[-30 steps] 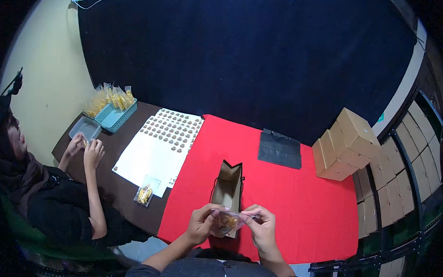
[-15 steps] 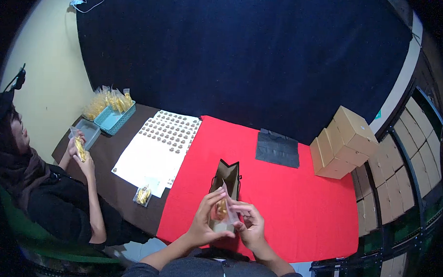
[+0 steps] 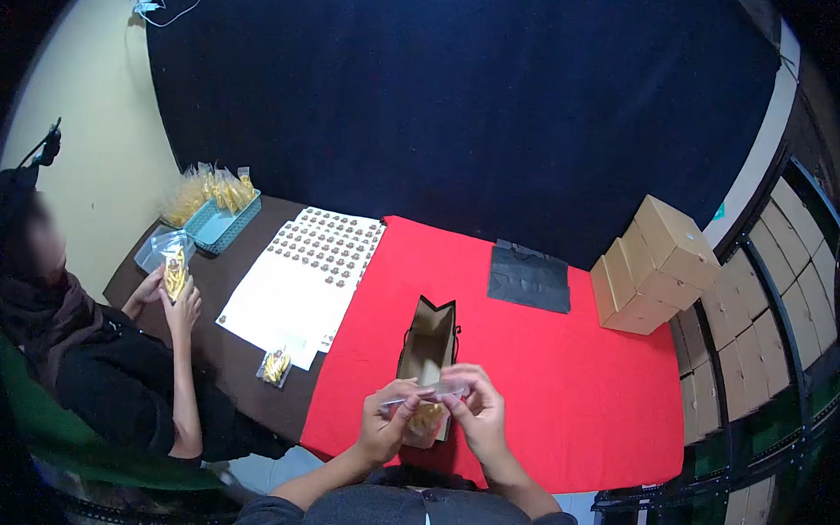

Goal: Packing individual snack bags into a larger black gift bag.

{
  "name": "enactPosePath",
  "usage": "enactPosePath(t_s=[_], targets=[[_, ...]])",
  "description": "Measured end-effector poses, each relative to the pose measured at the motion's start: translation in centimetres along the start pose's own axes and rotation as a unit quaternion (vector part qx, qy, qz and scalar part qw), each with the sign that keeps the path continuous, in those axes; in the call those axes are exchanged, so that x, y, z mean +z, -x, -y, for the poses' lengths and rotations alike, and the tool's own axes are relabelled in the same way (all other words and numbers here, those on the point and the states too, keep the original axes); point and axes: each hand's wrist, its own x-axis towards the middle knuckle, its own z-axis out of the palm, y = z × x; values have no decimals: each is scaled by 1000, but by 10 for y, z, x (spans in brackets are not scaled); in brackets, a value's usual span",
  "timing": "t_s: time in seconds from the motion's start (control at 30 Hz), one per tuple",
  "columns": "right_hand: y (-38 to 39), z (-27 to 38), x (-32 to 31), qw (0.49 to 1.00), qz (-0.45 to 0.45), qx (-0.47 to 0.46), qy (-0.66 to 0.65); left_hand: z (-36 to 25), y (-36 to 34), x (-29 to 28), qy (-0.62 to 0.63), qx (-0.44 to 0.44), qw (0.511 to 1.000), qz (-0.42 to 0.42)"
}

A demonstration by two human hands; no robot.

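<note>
My left hand [image 3: 385, 419] and my right hand [image 3: 478, 408] grip a clear plastic pouch of yellow-brown pieces [image 3: 426, 416], with fingers closed at its top edge. A small pale piece, too blurred to make out, shows above the pinch. Just behind the pouch, an open brown paper bag with dark edges and handles [image 3: 429, 332] is on the red cloth [image 3: 564, 388], partly hidden by my hands. To the left, a bag of yellow sticks [image 3: 274, 370] lies by white sticker sheets [image 3: 280, 285].
A co-worker [image 3: 111, 372] at left holds another snack bag [image 3: 174, 272] near a teal basket [image 3: 225, 221], filled bags [image 3: 221, 189] and a plastic container [image 3: 150, 248]. A folded black bag [image 3: 529, 276], stacked cardboard boxes [image 3: 656, 266] and shelved boxes [image 3: 750, 357] are at the right.
The pouch has gone from upright between my hands to lower, its top edge pinched crosswise. The co-worker's bag of sticks now stands upright and has moved slightly right.
</note>
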Motion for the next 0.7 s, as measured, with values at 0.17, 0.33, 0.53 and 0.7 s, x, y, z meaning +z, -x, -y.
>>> enactPosePath(t_s=[0.17, 0.33, 0.53, 0.7], targets=[[9, -5, -12, 998, 61, -6, 25, -11, -8, 16, 9, 54, 989, -137], [11, 1, -9, 996, 22, -81, 32, -6, -3, -4, -60, 56, 996, 16], [3, 1, -3, 958, 197, -148, 148, -24, -4, 6, -73, 81, 991, 71], [0, -2, -7, 971, 110, -150, 149, -18, 3, 1, 5, 21, 996, 85]])
